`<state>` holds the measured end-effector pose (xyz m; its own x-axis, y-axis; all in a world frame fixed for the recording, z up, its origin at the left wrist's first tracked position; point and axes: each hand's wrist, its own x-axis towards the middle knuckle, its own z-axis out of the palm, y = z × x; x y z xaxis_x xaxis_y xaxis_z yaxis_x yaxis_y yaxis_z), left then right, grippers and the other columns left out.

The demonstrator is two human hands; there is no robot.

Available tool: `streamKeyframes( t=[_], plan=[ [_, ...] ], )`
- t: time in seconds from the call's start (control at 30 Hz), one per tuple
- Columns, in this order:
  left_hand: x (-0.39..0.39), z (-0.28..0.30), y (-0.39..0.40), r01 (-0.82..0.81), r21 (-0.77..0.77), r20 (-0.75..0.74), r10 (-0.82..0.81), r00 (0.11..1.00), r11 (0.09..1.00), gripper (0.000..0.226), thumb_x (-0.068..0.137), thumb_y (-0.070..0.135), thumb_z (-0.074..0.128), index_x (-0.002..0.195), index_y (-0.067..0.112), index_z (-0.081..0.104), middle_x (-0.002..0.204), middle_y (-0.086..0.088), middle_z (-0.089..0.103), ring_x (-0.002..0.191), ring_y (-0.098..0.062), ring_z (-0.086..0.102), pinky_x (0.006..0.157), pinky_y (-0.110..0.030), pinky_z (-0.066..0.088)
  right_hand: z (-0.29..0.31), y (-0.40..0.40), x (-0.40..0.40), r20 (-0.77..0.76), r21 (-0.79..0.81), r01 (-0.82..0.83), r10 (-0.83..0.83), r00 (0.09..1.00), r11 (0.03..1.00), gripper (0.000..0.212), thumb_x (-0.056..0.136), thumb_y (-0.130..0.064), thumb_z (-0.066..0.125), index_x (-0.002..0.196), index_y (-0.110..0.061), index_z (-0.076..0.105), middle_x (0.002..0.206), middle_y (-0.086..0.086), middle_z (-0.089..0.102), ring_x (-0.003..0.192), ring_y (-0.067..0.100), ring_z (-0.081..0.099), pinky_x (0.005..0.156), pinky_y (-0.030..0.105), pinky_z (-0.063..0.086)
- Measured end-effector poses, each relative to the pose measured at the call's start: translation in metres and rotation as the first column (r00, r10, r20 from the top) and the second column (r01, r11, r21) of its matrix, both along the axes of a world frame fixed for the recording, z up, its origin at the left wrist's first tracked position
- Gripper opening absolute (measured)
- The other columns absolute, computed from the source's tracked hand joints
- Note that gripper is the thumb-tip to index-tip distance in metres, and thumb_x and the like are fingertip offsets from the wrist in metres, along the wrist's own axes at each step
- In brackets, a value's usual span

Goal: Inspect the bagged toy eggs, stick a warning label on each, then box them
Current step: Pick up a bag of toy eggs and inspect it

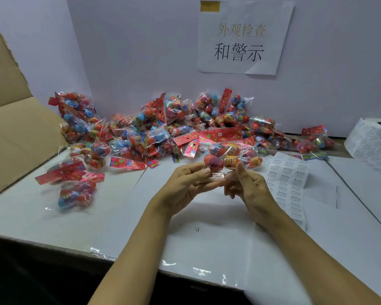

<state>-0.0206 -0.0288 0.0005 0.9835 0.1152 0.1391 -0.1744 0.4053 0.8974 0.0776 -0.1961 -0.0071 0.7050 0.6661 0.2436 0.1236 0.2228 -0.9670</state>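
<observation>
Both hands are holding one clear bag of toy eggs (230, 154) above the white table (97, 216): left hand (186, 183) is pinching the bag's lower edge between thumb and fingers, right hand (248, 183) is gripping the same edge with thumb up and fingers curled. The bag's red header card (220, 133) is pointing away from the person. A strip of warning labels (289, 179) is lying flat on the table just right of the right hand, and the label roll (374, 137) is sitting further right. The pile of bagged eggs (163, 126) is stacking up behind against the wall. An open cardboard box (13, 119) is standing at far left.
</observation>
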Motion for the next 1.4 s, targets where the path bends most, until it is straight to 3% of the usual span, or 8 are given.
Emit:
streamKeyframes(
  t=[0.17,0.4,0.6,0.7,0.87,1.07,1.23,1.4],
  plan=[
    [0.001,-0.002,0.003,-0.007,-0.051,-0.026,0.005,1.000,0.999,0.027,0.099,0.000,0.058,0.124,-0.001,0.070,0.125,-0.028,0.068,0.114,-0.038,0.070,0.085,-0.025,0.060,-0.001,-0.005,0.009,-0.121,-0.043,-0.059,0.053,0.991,0.997,0.055,0.100,-0.059,0.043,0.087,-0.020,0.079,0.096,0.011,0.075,0.070,0.019,0.063,0.056,0.025,0.046],
    [0.005,-0.006,-0.005,-0.185,0.069,0.001,0.186,0.983,0.980,0.034,0.085,0.006,0.074,0.119,0.010,0.073,0.110,-0.025,0.074,0.103,-0.039,0.073,0.087,-0.032,0.060,-0.008,-0.004,0.018,-0.030,-0.197,0.374,-0.387,0.921,0.906,0.050,0.107,-0.048,0.039,0.090,-0.016,0.073,0.091,0.000,0.077,0.068,0.009,0.067,0.051,0.021,0.044],
    [0.009,-0.017,-0.018,-0.274,0.548,0.079,0.278,0.957,0.790,0.044,0.078,0.025,0.087,0.119,0.033,0.073,0.117,-0.001,0.072,0.114,-0.016,0.067,0.096,-0.039,0.058,-0.009,0.000,0.009,0.065,-0.101,0.242,-0.237,0.969,0.965,0.058,0.082,-0.058,0.070,0.127,-0.023,0.063,0.108,-0.003,0.075,0.098,0.011,0.073,0.078,0.033,0.060],
    [0.008,-0.019,-0.023,-0.240,0.632,0.067,0.256,0.964,0.737,0.026,0.078,0.034,0.087,0.102,0.039,0.077,0.115,0.004,0.064,0.113,-0.009,0.061,0.092,-0.032,0.057,-0.010,0.002,0.006,0.071,-0.099,0.241,-0.235,0.969,0.965,0.031,0.089,-0.036,0.076,0.114,-0.019,0.072,0.100,-0.003,0.078,0.097,0.012,0.074,0.084,0.027,0.058],
    [0.011,-0.018,-0.019,-0.401,0.553,0.062,0.444,0.894,0.730,0.036,0.078,0.045,0.076,0.102,0.018,0.071,0.106,0.000,0.069,0.106,-0.016,0.064,0.084,-0.037,0.055,-0.006,-0.001,0.007,-0.034,-0.064,0.227,-0.230,0.973,0.972,0.015,0.093,-0.024,0.071,0.105,-0.016,0.067,0.080,0.006,0.078,0.067,0.016,0.073,0.050,0.016,0.047],
    [0.012,-0.014,-0.023,-0.302,0.293,-0.076,0.337,0.939,0.907,0.034,0.098,0.030,0.068,0.113,0.000,0.072,0.108,-0.023,0.073,0.096,-0.035,0.072,0.074,-0.044,0.061,-0.008,0.002,0.000,-0.085,-0.070,0.095,-0.101,0.991,0.993,0.034,0.085,-0.030,0.076,0.106,-0.006,0.066,0.087,0.008,0.077,0.075,0.020,0.075,0.060,0.025,0.057],
    [0.010,-0.014,-0.020,-0.278,0.310,-0.075,0.315,0.946,0.909,0.024,0.096,0.025,0.070,0.103,0.004,0.077,0.097,-0.012,0.076,0.092,-0.018,0.072,0.071,-0.032,0.058,-0.006,0.002,0.003,-0.048,-0.223,0.097,-0.110,0.993,0.970,0.066,0.081,-0.071,0.062,0.102,-0.010,0.071,0.087,0.011,0.075,0.071,0.022,0.071,0.058,0.029,0.054],
    [0.013,-0.018,-0.017,-0.314,0.339,-0.069,0.356,0.932,0.887,0.013,0.093,0.012,0.073,0.081,0.010,0.076,0.080,-0.010,0.073,0.076,-0.022,0.071,0.066,-0.033,0.057,-0.010,0.001,0.005,0.097,-0.207,0.214,-0.198,0.975,0.955,0.037,0.090,-0.047,0.068,0.078,-0.014,0.079,0.074,0.006,0.076,0.070,0.017,0.073,0.070,0.030,0.059]
  ],
)
